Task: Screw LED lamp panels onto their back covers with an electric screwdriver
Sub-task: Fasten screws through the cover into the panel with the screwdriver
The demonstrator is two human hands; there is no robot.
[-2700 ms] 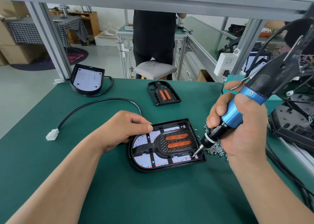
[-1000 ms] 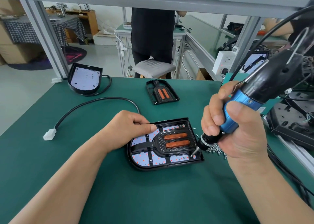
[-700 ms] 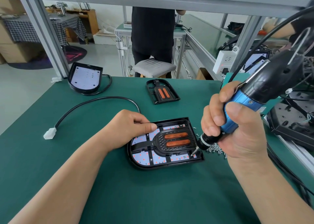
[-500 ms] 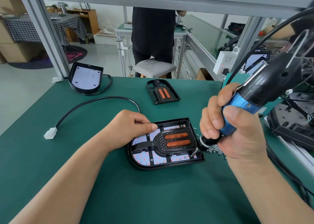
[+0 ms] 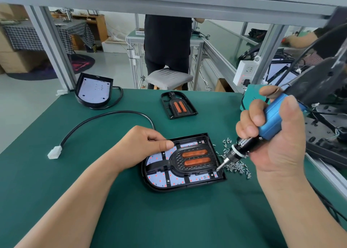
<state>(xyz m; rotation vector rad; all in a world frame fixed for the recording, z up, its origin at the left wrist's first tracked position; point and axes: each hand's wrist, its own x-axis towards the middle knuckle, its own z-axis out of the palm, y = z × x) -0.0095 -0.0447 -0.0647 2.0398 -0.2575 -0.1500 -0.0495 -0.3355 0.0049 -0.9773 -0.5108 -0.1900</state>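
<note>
While your left hand (image 5: 143,143) pinches the black D-shaped lamp assembly (image 5: 195,159), your right hand (image 5: 281,146) grips the blue electric screwdriver (image 5: 272,123), bit on the lamp's near-right corner.

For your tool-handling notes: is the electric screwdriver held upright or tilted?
Tilted. The right hand grips the electric screwdriver with its bit down at the lamp panel and its body leaning up to the right.
</note>
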